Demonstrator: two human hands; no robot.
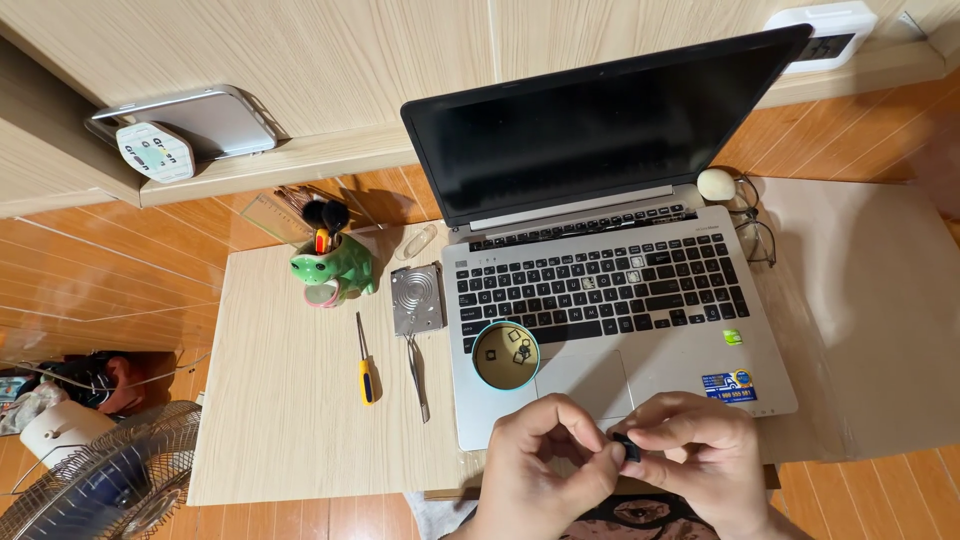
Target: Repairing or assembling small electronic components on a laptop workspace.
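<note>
Below the front edge of the laptop (620,290), both hands meet over the near end of the low wooden table (280,400). The left hand (540,460) curls inward, its thumb and forefinger pinched on a small black piece (628,447), probably a keycap, though it is too small and too covered to be sure. The right hand (695,450) closes on the same piece from the other side, fingers bent tight around it, so the piece sits between the two sets of fingertips, just off the laptop's palm rest.

On the palm rest, left of the touchpad, stands a round teal tin (506,355) with a pale inside; a few small dark square pieces lie in it. The keyboard shows gaps where some keys look lighter than the rest. The screen is dark.

Left of the laptop lie a bare metal drive (416,298), a pair of tweezers (417,378) just below it, and a yellow-handled screwdriver (365,362) beside them. A green frog-shaped pen holder (338,268) stands further back. Eyeglasses (752,228) and a pale egg-shaped object (716,184) rest by the laptop's right hinge. A metal fan (100,480) stands on the floor at lower left.
</note>
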